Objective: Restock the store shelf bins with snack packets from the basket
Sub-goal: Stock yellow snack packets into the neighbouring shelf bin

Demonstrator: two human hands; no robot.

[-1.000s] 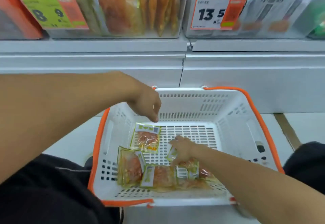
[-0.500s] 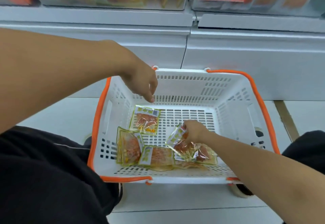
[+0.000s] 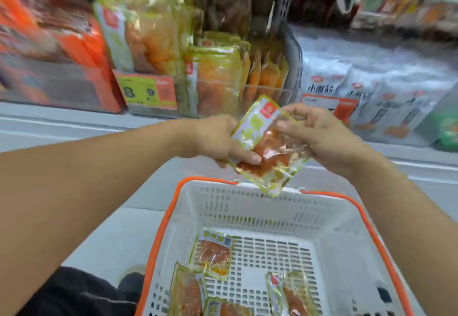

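Note:
A clear yellow-edged snack packet [image 3: 267,147] with orange-red contents is held tilted above the basket's far rim. My left hand [image 3: 218,139] grips its left edge, thumb lying across the front. My right hand [image 3: 319,132] holds its right side with curled fingers. Below stands the white basket [image 3: 334,219] with orange trim. Several similar packets lie on its floor, one [image 3: 213,253] toward the middle left, another [image 3: 290,293] at the right. Straight ahead, the clear shelf bin [image 3: 223,80] holds matching yellow packets standing upright.
A yellow and orange price tag [image 3: 146,91] reading 8.9 hangs on the bin front. Orange packs [image 3: 74,50] fill the shelf to the left, white bags [image 3: 371,87] the bin to the right. The white shelf ledge [image 3: 62,122] runs below them.
My right hand lifted a packet out of the basket up to shelf height. My left hand rose from the basket and took hold of its other side. The view tilted up toward the shelf.

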